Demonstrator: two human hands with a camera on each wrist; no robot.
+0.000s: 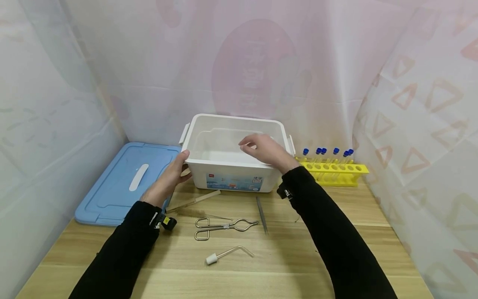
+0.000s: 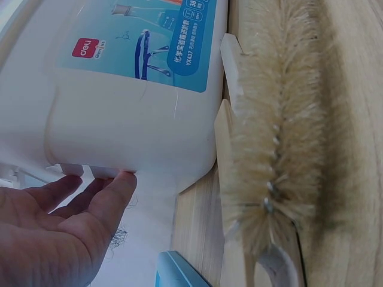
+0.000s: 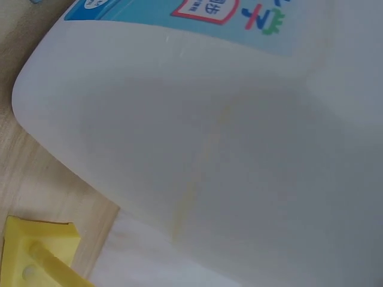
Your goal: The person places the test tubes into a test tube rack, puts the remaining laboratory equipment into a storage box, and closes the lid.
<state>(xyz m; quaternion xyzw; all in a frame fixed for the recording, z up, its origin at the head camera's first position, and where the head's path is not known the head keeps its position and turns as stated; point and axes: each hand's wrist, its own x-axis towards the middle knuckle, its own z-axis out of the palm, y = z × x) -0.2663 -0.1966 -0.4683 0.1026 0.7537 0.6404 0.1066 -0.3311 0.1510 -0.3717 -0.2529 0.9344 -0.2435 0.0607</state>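
1. Pale printed cloth [image 1: 179,62] closes off the back and sides of a wood-grain table [image 1: 298,265], and a white bin [image 1: 198,176] stands toward its far side.
2. For steadiness, the left hand [image 1: 169,176] would do best to keep its hold on the bin's left edge, so the light-looking plastic does not skid when the other hand dips in.
3. For the right hand [image 1: 266,150], a sensible way is to go straight down through the opening and clear the near rim with the wrist; the yellow rack [image 1: 357,168] of blue-capped tubes just beyond the bin's right end could be knocked by a wide sweep.
4. As to position, the bin lies ahead of the body, between the hands: the left grips its side, thumb at the rim and fingers against the outer wall, while the right hangs over the opening, fingers loosely curved, nothing visible in them.
5. Before the bin lie a bristle brush [image 2: 278,113], metal tongs [image 1: 225,226], a grey rod [image 1: 262,215] and a bent glass tube with a white stopper [image 1: 211,259]; a blue lid [image 1: 110,182] lies to the left.
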